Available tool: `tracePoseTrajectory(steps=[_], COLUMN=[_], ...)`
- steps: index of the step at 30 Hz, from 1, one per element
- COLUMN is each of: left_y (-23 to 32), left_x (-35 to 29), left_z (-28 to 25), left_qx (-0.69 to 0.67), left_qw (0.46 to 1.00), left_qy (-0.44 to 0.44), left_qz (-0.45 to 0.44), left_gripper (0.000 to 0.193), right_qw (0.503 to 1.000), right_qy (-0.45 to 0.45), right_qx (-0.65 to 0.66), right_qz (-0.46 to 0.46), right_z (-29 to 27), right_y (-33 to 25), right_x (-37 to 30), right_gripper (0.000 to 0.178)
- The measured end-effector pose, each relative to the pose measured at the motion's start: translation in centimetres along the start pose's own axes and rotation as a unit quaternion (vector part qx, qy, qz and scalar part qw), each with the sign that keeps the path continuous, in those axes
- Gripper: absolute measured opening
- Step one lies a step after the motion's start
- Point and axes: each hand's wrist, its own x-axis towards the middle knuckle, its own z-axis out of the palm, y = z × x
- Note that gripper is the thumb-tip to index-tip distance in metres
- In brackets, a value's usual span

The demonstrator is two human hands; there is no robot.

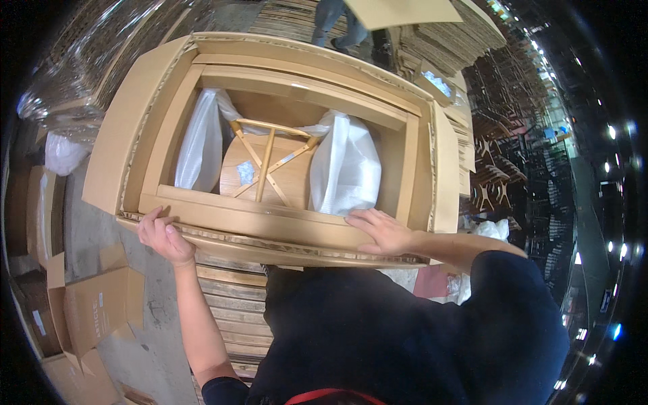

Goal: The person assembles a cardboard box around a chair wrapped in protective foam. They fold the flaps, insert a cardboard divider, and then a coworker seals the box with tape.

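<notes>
A large open carton (pixel 111 155) lies in front of me, lined inside with a cardboard frame (pixel 243 214). A light wooden piece of furniture with crossing rods (pixel 266 162), apparently a chair, sits inside over a rounded wooden panel (pixel 297 177). White foam-wrapped bundles stand on either side, one on the left (pixel 200 145) and one on the right (pixel 347 165). My left hand (pixel 167 237) rests at the carton's near left edge, its fingers apart. On the near side of the frame lies my right hand (pixel 381 231), flat, fingertips by the right bundle.
A slatted wooden pallet (pixel 229 297) is below the carton. Open brown boxes (pixel 101 304) stand on the floor at left. Stacked cardboard (pixel 445 47) and a person's legs (pixel 337 23) show at the far side. Several wooden frames (pixel 496 182) are piled at right.
</notes>
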Motion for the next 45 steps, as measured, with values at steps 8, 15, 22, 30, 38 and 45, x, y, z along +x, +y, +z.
tracePoseTrajectory(steps=[8, 15, 22, 30, 38, 45], left_y=[2.2, 27.6, 44.7, 47.5, 45.0, 44.1], left_x=[2.1, 5.9, -7.6, -9.2, -8.5, -5.4], left_z=[-1.6, 13.0, 27.2, 27.0, 28.7, 29.3], left_qx=[0.041, -0.341, -0.328, -0.345, -0.337, -0.376], left_qw=[0.979, 0.774, 0.628, 0.778, 0.755, 0.608], left_qy=[-0.158, -0.522, -0.649, -0.485, -0.545, -0.673], left_qz=[-0.12, -0.107, -0.278, -0.201, -0.135, -0.191], left_gripper=[0.029, 0.03, 0.07, 0.061, 0.064, 0.062], right_qw=[0.969, 0.927, 0.942, 0.961, 0.935, 0.921], right_qy=[0.131, 0.155, 0.114, 0.096, 0.046, 0.138], right_qx=[0.048, 0.046, 0.102, 0.13, 0.12, 0.156], right_qz=[0.204, 0.338, 0.297, 0.223, 0.329, 0.33], right_z=[-1.5, 2.1, -3.0, 2.9, 0.8, -0.3], right_y=[-1.6, -3.5, -4.9, 0.8, -0.1, -1.0], right_x=[-4.0, -9.1, -7.4, -7.6, -6.8, -7.1], right_gripper=[0.046, 0.035, 0.042, 0.032, 0.028, 0.028])
